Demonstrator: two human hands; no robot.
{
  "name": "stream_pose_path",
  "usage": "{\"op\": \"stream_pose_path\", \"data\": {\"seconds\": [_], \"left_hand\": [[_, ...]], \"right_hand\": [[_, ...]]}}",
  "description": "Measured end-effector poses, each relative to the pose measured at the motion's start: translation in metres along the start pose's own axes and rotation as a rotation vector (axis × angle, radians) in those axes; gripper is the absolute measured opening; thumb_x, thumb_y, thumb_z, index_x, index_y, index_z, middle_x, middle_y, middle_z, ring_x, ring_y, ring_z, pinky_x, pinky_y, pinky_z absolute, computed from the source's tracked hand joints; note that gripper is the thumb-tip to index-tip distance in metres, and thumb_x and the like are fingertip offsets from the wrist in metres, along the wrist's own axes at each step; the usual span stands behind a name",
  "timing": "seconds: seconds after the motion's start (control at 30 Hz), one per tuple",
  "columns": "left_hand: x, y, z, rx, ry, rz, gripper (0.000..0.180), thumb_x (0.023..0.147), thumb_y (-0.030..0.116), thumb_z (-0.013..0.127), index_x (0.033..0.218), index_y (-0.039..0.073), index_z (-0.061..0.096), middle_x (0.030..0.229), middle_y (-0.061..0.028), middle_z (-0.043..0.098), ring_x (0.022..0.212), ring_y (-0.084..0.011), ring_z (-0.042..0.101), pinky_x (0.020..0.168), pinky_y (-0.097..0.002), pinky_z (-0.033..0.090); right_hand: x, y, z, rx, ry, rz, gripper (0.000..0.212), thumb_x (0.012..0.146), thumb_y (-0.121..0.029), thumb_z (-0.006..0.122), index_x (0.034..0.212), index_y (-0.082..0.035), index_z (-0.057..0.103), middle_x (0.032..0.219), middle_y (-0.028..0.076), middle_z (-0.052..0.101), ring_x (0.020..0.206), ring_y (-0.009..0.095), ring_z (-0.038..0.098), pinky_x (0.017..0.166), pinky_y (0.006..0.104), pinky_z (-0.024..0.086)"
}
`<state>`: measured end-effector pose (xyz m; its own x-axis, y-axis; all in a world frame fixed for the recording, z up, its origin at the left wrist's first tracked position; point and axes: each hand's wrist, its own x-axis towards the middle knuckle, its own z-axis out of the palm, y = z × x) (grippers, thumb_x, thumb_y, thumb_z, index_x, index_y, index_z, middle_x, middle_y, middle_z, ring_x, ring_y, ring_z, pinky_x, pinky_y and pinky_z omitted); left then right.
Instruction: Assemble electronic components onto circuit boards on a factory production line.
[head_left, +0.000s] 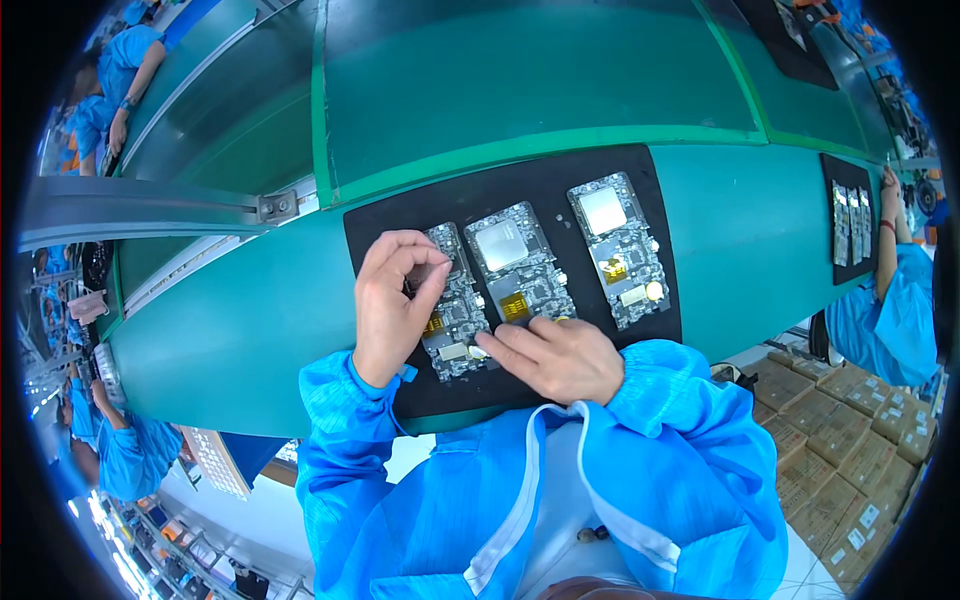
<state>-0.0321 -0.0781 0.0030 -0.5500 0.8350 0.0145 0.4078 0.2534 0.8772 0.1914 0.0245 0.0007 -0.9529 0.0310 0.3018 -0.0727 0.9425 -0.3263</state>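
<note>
Three dark circuit boards lie in a row on a black mat (590, 310). Over the upper part of the left board (462, 310) is my left hand (392, 305), its thumb and index finger pinched together. Whatever may be between those fingertips is too small or hidden to make out. My right hand (565, 360) rests palm down with fingers stretched out, covering the lower end of the middle board (530, 275). One fingertip reaches the lower right corner of the left board. The right board (630, 265) is untouched; it and the middle one carry a silvery square plate and amber tape.
A green work surface (730, 230) extends to both sides of the mat. Beyond it runs a green-edged belt (540, 75). A metal rail (150, 210) juts in from the left. Co-workers in blue sit at both sides; cardboard boxes (840, 430) are stacked at lower right.
</note>
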Motion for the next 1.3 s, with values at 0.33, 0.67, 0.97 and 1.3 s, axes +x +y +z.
{"op": "stream_pose_path", "data": {"seconds": [0.33,0.67,0.97,1.3], "left_hand": [[-0.005,-0.012,-0.003,0.257,-0.049,0.263,0.020,0.072,0.004,0.086,0.088,0.006,0.074,0.109,-0.0060,0.061,0.102,-0.0268,0.060,0.091,-0.0412,0.045],[-0.008,-0.015,-0.003,0.231,-0.037,0.278,0.019,0.073,0.001,0.084,0.088,0.004,0.073,0.110,-0.0073,0.063,0.102,-0.0274,0.060,0.088,-0.0395,0.048],[-0.011,-0.014,-0.003,0.271,-0.055,0.297,0.015,0.079,0.003,0.081,0.090,0.005,0.071,0.114,-0.0078,0.064,0.108,-0.0292,0.059,0.097,-0.0411,0.043],[-0.013,-0.015,-0.002,0.277,-0.057,0.313,0.015,0.079,0.004,0.081,0.090,0.005,0.070,0.115,-0.0082,0.064,0.110,-0.0302,0.058,0.097,-0.0422,0.043]], "right_hand": [[0.023,0.007,-0.004,-0.051,0.089,0.260,0.050,0.078,-0.007,0.067,0.128,-0.001,0.070,0.113,0.008,0.062,0.080,0.021,0.063,0.060,0.0321,0.056],[0.037,0.001,0.008,-0.029,0.097,0.325,0.055,0.071,0.005,0.067,0.125,-0.004,0.073,0.109,0.008,0.065,0.085,0.024,0.067,0.062,0.0367,0.056],[0.034,0.000,0.006,-0.018,0.115,0.291,0.050,0.076,0.000,0.067,0.126,-0.001,0.071,0.111,0.009,0.063,0.084,0.023,0.066,0.061,0.0337,0.058],[0.036,-0.008,0.006,-0.008,0.079,0.399,0.059,0.070,0.009,0.069,0.127,-0.004,0.072,0.110,0.009,0.065,0.086,0.025,0.069,0.064,0.0368,0.059]]}}
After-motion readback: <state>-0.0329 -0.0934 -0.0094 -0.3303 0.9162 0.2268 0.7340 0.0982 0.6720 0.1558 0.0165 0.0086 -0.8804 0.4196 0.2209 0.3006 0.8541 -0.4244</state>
